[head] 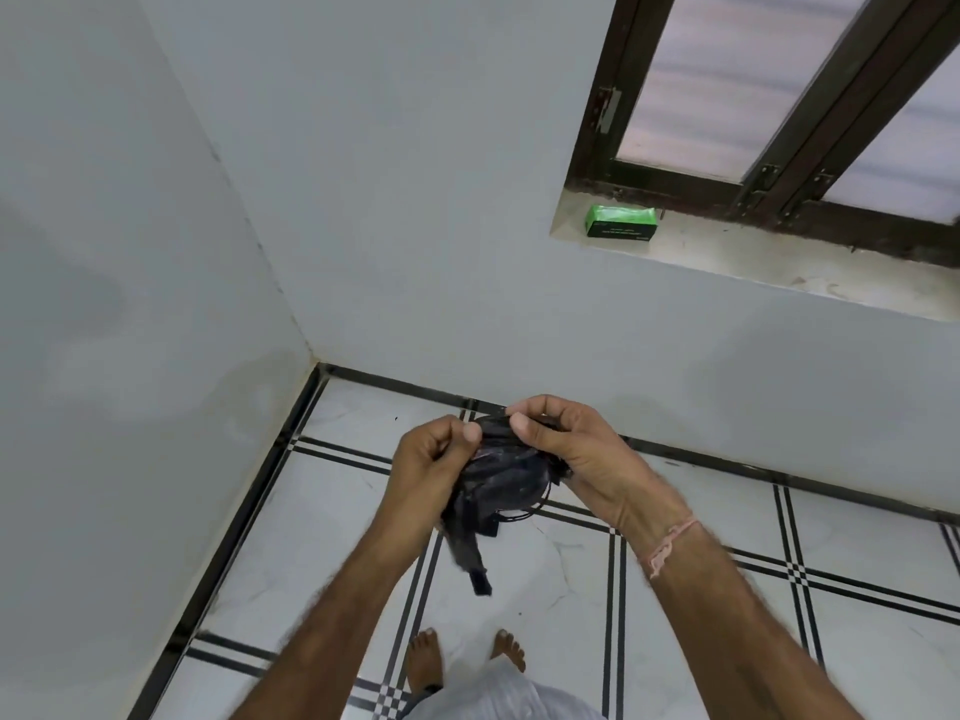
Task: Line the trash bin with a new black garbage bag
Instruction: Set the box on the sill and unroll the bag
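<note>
We are facing a room corner where two plain white walls (405, 200) are meeting, with the tiled floor (571, 579) running below them, white tiles crossed by black double lines and edged by a dark border strip along the wall base. At upper right a dark-framed window (769, 127) is sitting in a recess, and its stone sill (753, 257) is carrying a small green box (622, 221) lying on its side near the sill's left end. Our two forearms are reaching up from the lower edge of the view, and the right wrist is wearing a pale pink thread (670, 545). Both hands are working in front of us, above the floor and well apart from the wall. The black garbage bag (498, 480) is sitting bunched and still mostly folded between them; its long axis is running roughly top to bottom in view, slightly tilted, with the crumpled mass uppermost and a narrow tail hanging down toward our bare feet (467, 662). The left hand (431, 465) is curling closed on the bag's left side, thumb pressing against the plastic. The right hand (566, 449) is pinching the bag's top edge between thumb and fingertips, fingers drawn in narrow. A thin black loop is trailing from the bag's right lower side.
</note>
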